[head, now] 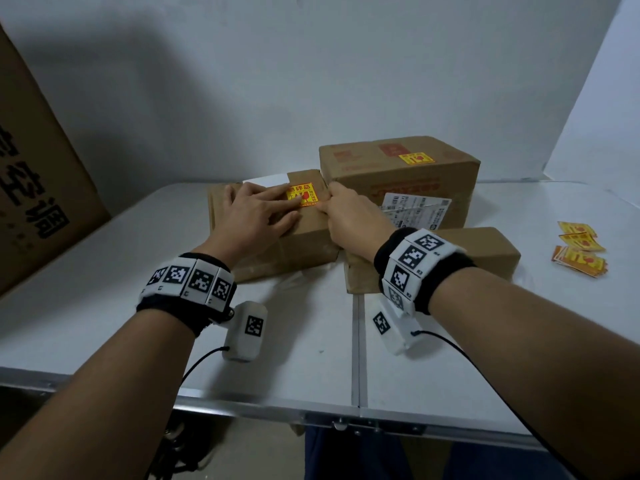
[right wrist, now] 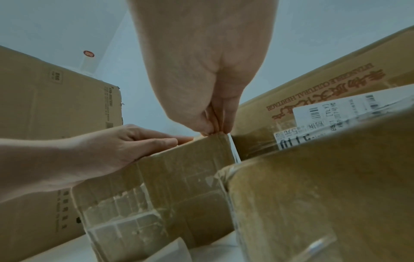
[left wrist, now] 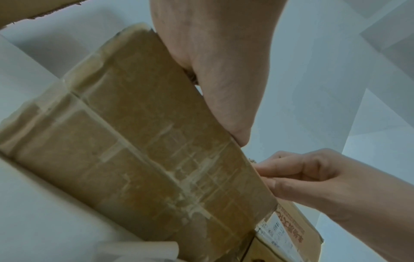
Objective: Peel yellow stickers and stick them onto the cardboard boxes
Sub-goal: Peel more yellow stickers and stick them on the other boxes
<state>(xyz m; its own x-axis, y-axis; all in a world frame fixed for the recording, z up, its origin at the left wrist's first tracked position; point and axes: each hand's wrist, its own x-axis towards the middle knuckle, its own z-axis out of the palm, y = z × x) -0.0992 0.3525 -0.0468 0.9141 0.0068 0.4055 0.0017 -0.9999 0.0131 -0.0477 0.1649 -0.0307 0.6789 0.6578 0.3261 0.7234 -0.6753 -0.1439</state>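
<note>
Three cardboard boxes [head: 277, 233]; left hand [head: 252, 220] flat, grip relaxed, pressing yellow sticker [head: 302, 194]; right hand [head: 349, 216] grip pinching sticker corner.

- White folding table [head: 311, 358], with a centre seam and a metal front edge.
- Large printed carton [head: 38, 174], standing at the table's left edge.
- Plain pale wall [head: 311, 81] behind the table.
</note>
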